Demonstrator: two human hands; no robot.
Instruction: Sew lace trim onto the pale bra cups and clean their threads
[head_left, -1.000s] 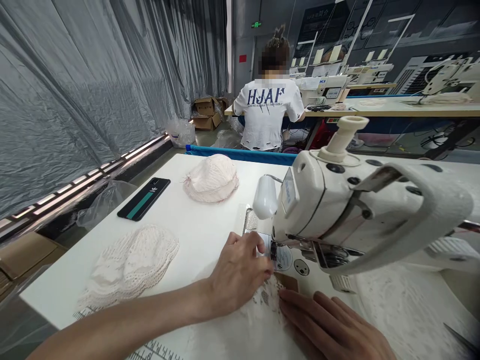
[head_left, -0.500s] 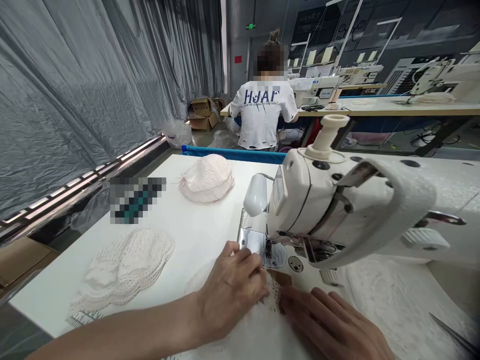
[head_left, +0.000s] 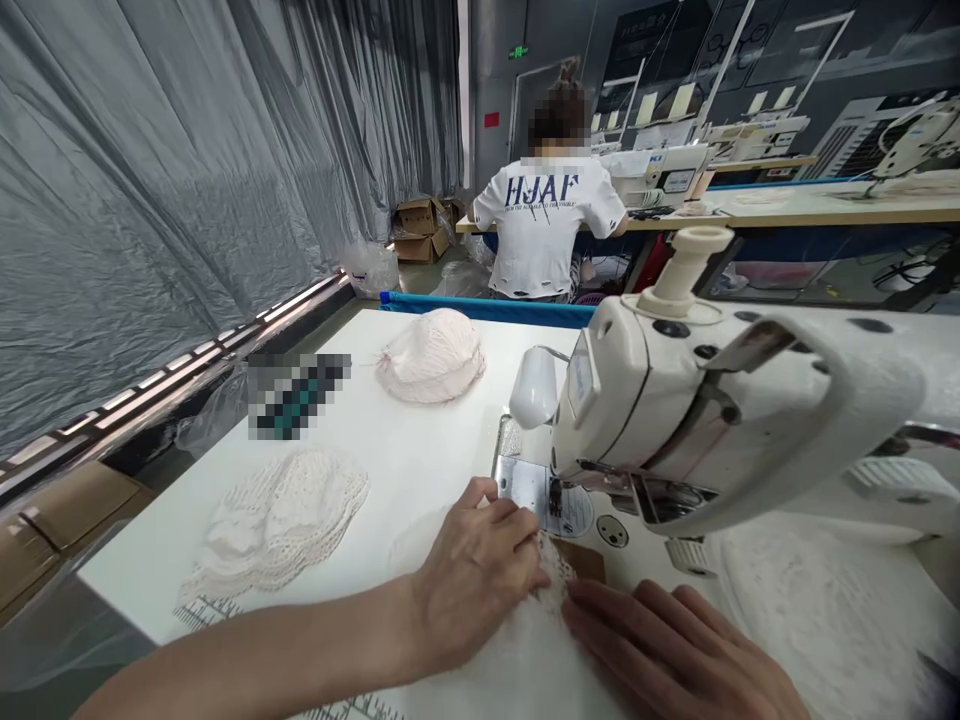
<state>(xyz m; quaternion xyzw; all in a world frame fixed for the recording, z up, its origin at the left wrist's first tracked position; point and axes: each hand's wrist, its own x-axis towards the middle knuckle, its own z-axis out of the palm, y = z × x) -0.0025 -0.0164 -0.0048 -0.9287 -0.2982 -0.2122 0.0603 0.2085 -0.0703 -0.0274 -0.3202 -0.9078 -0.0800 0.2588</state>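
Note:
A white sewing machine point(head_left: 720, 400) stands on the white table point(head_left: 420, 450). Its needle area and metal plate point(head_left: 534, 490) lie just ahead of my hands. My left hand point(head_left: 472, 570) rests on a piece of white lace fabric point(head_left: 525, 640), its fingers curled and pinching the lace edge close to the presser foot. My right hand point(head_left: 675, 650) lies flat on the same lace, fingers stretched toward the left hand. A small brown piece point(head_left: 585, 560) lies under the lace edge by the plate.
A stack of pale knitted lace pieces point(head_left: 277, 520) lies at the left, another pile point(head_left: 431, 355) farther back, with a blurred dark object point(head_left: 296, 395) between them. A person in a white T-shirt point(head_left: 544, 235) sits with their back to me. More lace point(head_left: 810, 600) lies at right.
Both hands stay on the lace by the needle. They have drawn slightly back from the presser foot. The view has shifted a little.

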